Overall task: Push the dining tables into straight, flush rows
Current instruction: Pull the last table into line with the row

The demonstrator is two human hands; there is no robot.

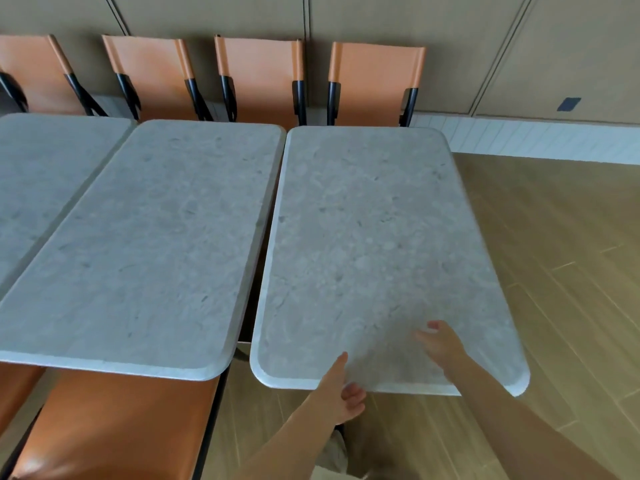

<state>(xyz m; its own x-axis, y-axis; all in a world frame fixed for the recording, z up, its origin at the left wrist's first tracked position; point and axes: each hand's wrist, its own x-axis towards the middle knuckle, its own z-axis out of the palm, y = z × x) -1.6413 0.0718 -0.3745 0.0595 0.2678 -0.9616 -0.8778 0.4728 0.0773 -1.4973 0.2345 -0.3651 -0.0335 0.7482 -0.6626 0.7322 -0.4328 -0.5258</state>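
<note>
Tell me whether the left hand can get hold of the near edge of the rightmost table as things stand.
Probably yes. The left hand is already at the near edge of the rightmost table, thumb over the top and fingers curled below the rim. Nothing lies between them; only wooden floor shows beneath.

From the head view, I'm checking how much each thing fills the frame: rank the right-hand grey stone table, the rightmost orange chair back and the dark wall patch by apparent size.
1. Right-hand grey stone table
2. Rightmost orange chair back; it stands farther away, so true size is unsure
3. Dark wall patch
</note>
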